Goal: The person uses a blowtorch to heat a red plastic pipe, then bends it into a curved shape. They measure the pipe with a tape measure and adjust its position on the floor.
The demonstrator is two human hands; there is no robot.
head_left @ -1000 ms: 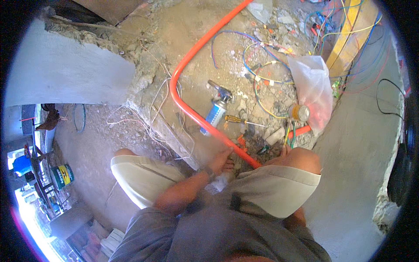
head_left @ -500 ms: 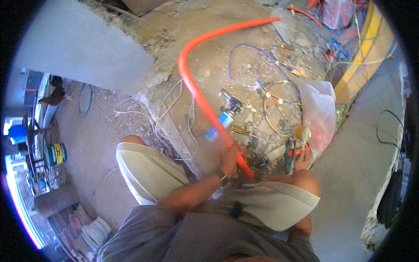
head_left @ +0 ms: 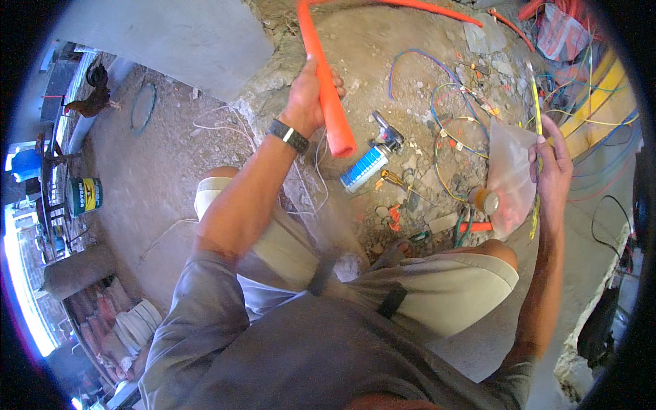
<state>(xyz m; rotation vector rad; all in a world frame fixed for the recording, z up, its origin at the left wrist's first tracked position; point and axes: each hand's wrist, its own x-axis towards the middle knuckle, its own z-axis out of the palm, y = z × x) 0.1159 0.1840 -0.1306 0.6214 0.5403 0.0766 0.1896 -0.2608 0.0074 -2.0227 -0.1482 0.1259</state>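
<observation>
My left hand (head_left: 311, 96), wearing a wristwatch, is closed around a bent orange plastic pipe (head_left: 333, 116) just above its open lower end. The pipe rises from the hand, bends at the top of the view and runs off to the right. My right hand (head_left: 553, 160) is raised at the right, pinching a thin yellow strip (head_left: 535, 89) that looks like a piece of measuring tape. The strip hangs roughly upright, above and below the fingers. Close to this hand is a clear plastic bag (head_left: 509, 184) with reddish contents, and a small round jar (head_left: 485, 201) stands against the bag.
A gas torch with a blue-and-white canister (head_left: 365, 169) lies below the pipe end, beside a yellow-and-black screwdriver (head_left: 393, 179). Coloured wires (head_left: 437, 130) loop across the rubble. A short orange pipe piece (head_left: 476, 226) lies near my right knee. Leftward are a bucket (head_left: 85, 196) and a chicken (head_left: 92, 102).
My left hand has lifted the pipe's near end up and left, away from my knees. My right hand has risen from beside the jar, carrying the yellow strip up and right.
</observation>
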